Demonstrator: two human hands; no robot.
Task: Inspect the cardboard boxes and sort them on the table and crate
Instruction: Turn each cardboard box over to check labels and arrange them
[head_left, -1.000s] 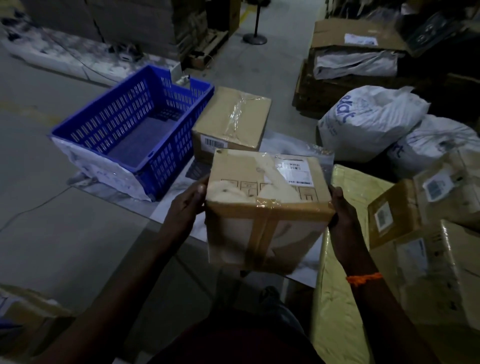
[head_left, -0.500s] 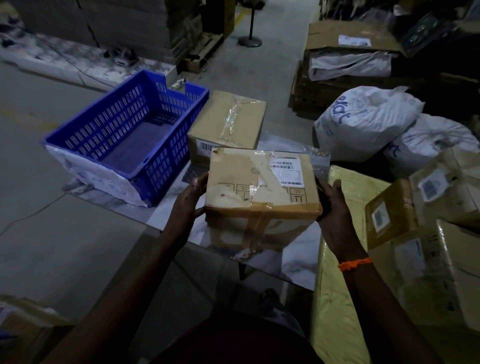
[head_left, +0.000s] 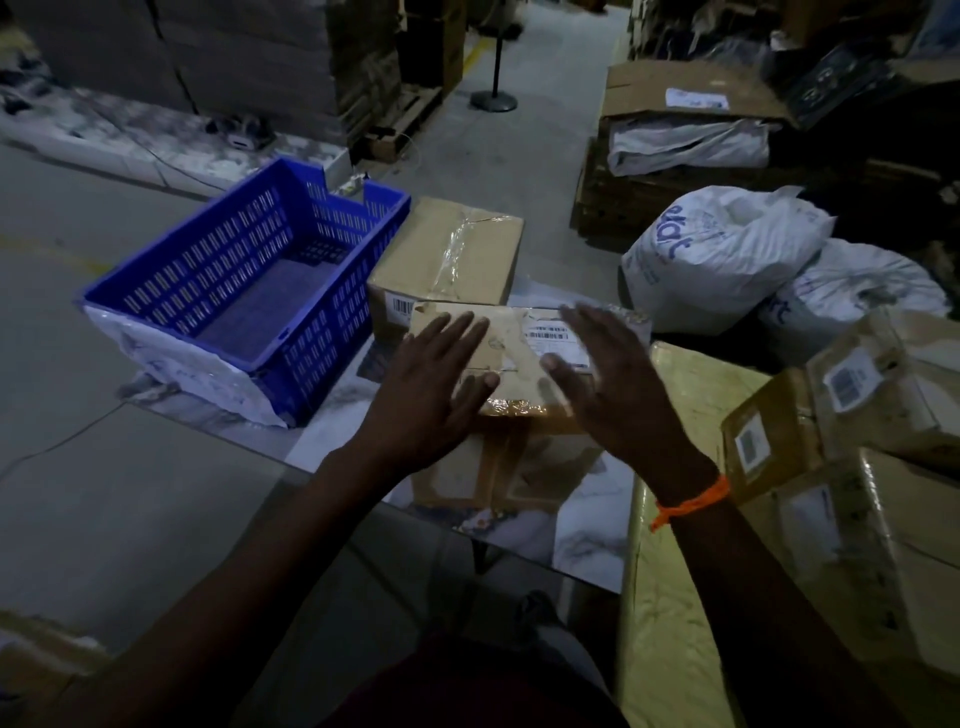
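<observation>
1. The brown taped cardboard box with a white barcode label (head_left: 519, 358) lay flat on the glossy marbled counter (head_left: 587, 525), label side up, probably so that the label could be read.
2. The left hand (head_left: 431, 384) was over the box's left top edge, fingers (head_left: 457, 332) straight and spread, gripping nothing. Whether it touched the box couldn't be told.
3. The right hand (head_left: 613, 389) was over the right side, fingers (head_left: 587, 322) also straight and spread, holding nothing. A thin orange thread (head_left: 691, 501) was round that wrist.
4. With both palms flat over the top, this looked like a box just put in its place or being pressed square, not picked up.
5. A second brown taped cardboard box (head_left: 452, 260) sat directly behind the first, so this looked like the counter pile.
6. The blue slotted plastic crate (head_left: 249, 280) stood on the counter against the second box's left side, within easy reach.
7. A stack of brown cardboard boxes (head_left: 857, 405) waited near the right arm, likely unsorted.
8. White plastic sacks (head_left: 722, 254) lay farther back on the right.
</observation>
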